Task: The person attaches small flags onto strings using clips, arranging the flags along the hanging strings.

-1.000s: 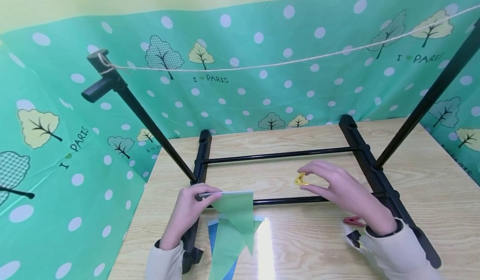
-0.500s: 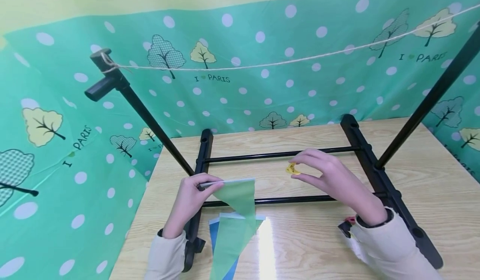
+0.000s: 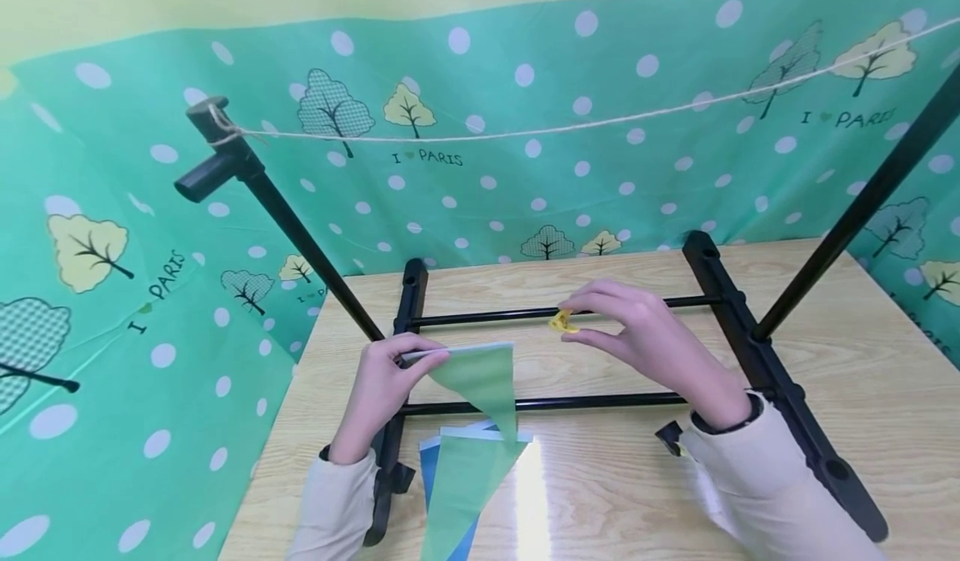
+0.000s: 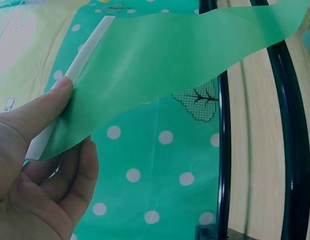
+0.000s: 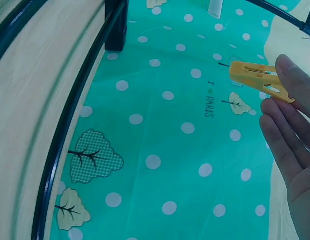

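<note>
My left hand (image 3: 386,386) pinches the white top edge of a green triangular pennant (image 3: 483,373), which hangs down to the right of the thumb. In the left wrist view the pennant (image 4: 144,60) spreads out from the thumb and fingers. A yellow clothespin (image 3: 564,322) is held between the thumb and fingers of my right hand (image 3: 637,328), its free end pointing left toward the pennant. The right wrist view shows the clothespin (image 5: 255,75) gripped at its handle end. Pennant and clothespin are apart. Above both hands a white string (image 3: 480,137) runs across.
The string is tied to a black post (image 3: 285,219) at left and reaches toward another post (image 3: 862,202) at right. Black crossbars (image 3: 600,400) join the stand's feet. More green and blue pennants (image 3: 465,478) lie on the wooden table (image 3: 600,494). A dark clip (image 3: 670,438) lies near the right sleeve.
Both hands have risen, carrying the pennant and the clothespin upward. The right hand has also moved left, bringing the clothespin closer to the pennant.
</note>
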Tool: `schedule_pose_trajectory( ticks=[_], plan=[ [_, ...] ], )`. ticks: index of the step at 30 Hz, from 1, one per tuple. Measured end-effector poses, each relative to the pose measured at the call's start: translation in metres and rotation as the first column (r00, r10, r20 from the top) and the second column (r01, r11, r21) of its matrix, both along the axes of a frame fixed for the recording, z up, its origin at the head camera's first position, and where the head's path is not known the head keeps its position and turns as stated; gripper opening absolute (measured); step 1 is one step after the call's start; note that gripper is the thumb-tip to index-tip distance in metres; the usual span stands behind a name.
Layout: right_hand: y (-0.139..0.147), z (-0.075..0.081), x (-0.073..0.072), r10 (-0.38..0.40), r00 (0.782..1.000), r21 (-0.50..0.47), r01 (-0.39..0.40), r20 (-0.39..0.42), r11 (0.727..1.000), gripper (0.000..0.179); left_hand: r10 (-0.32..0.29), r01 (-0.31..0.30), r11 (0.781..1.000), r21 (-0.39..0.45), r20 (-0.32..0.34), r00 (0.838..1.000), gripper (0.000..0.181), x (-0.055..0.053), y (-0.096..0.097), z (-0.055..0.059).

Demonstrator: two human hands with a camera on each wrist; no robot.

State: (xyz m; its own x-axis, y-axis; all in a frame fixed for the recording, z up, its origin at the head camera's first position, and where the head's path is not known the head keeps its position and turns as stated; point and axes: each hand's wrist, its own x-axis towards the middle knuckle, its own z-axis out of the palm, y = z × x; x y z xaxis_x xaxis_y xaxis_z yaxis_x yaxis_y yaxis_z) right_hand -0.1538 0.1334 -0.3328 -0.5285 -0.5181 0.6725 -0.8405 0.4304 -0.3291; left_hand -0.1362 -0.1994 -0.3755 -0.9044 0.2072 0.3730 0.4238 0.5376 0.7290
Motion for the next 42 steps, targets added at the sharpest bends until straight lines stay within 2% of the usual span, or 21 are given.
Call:
schedule_pose_trajectory(
  ticks=[8,9,13,15,16,22,27,35,42],
  plan=[
    [-0.009,0.008,-0.004,-0.001,1.0,-0.012,0.001,-0.005,1.0,0.028,0.021,-0.021,0.999,0.031,-0.005,1.0,0.012,-0.004,0.001,0.007],
    [-0.011,0.009,-0.004,0.001,1.0,-0.017,-0.001,-0.008,1.0,0.028,0.03,-0.03,0.999,0.033,0.002,1.0,0.012,-0.002,0.003,0.012],
    [-0.018,0.013,-0.007,0.008,1.0,-0.039,-0.009,-0.023,0.999,0.029,0.038,-0.038,0.999,0.033,0.002,0.999,0.012,-0.003,0.001,0.016],
    [-0.022,0.016,-0.008,0.013,0.999,-0.047,-0.015,-0.034,0.999,0.03,0.042,-0.043,0.999,0.03,0.002,0.999,0.013,-0.003,0.0,0.019],
    [-0.023,0.018,-0.008,0.015,0.999,-0.051,-0.016,-0.039,0.999,0.031,0.04,-0.04,0.999,0.03,-0.002,0.999,0.014,-0.005,-0.003,0.016],
    [-0.029,0.031,-0.009,0.003,0.999,-0.082,-0.007,-0.04,0.997,0.03,0.049,-0.049,0.998,0.037,-0.004,0.999,0.016,-0.008,-0.004,0.023],
    [-0.033,0.041,-0.009,-0.014,0.998,-0.101,0.009,-0.054,0.995,0.029,0.045,-0.044,0.998,0.047,-0.025,0.999,0.015,-0.012,-0.004,0.027],
    [-0.04,0.056,-0.011,0.009,0.997,-0.132,-0.018,-0.075,0.991,0.024,0.051,-0.049,0.997,0.055,-0.041,0.998,0.017,-0.016,-0.004,0.034],
    [-0.046,0.068,-0.012,0.037,0.995,-0.175,-0.053,-0.095,0.983,0.023,0.058,-0.051,0.996,0.07,-0.106,0.993,0.013,-0.018,-0.003,0.045]
  ],
)
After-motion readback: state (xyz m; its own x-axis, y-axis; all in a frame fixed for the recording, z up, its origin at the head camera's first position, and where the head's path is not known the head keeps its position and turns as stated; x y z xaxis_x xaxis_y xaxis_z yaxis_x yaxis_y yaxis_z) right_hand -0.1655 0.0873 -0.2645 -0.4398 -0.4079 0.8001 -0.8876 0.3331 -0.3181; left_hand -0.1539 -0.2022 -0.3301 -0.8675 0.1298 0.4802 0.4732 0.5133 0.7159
